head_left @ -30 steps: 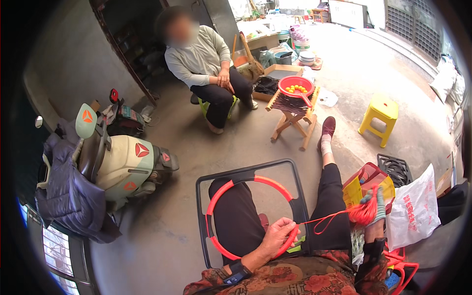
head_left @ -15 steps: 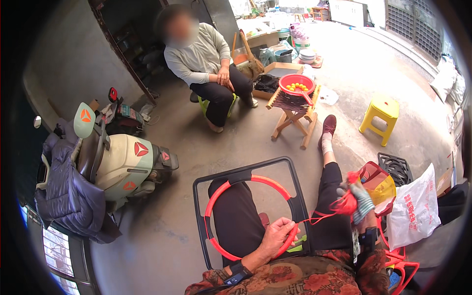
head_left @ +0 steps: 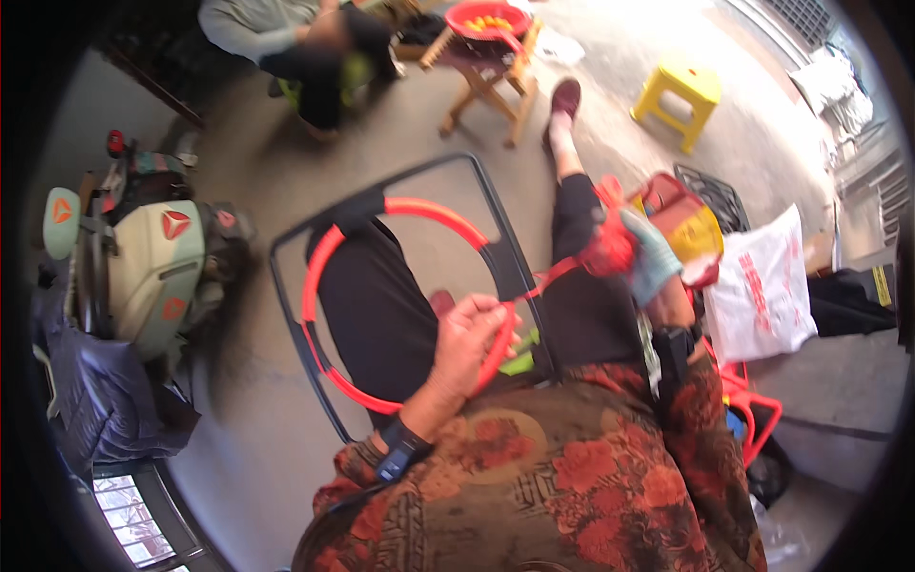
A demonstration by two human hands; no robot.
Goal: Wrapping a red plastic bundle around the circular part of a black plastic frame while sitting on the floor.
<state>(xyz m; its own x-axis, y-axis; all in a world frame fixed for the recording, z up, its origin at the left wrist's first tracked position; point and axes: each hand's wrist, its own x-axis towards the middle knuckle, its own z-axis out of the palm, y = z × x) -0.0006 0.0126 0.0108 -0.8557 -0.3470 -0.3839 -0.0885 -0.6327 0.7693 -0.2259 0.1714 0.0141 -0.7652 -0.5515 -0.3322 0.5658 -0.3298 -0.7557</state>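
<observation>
A glossy red ring point(head_left: 319, 276) with black gaps sits in a black frame point(head_left: 362, 211) over the person's legs, left of centre. The left hand point(head_left: 464, 345) hides its lower-right edge, fingers pinching it; the gloved right hand's point(head_left: 651, 259) fingers clasp a blurred red cord bundle point(head_left: 606, 246). A yellow stool point(head_left: 694, 84) stands upper right.

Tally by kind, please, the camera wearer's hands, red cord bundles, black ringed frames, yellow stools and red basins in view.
Hands (left hand, right hand): 2
Red cord bundle: 1
Black ringed frame: 1
Yellow stool: 1
Red basin: 1
Total: 6
</observation>
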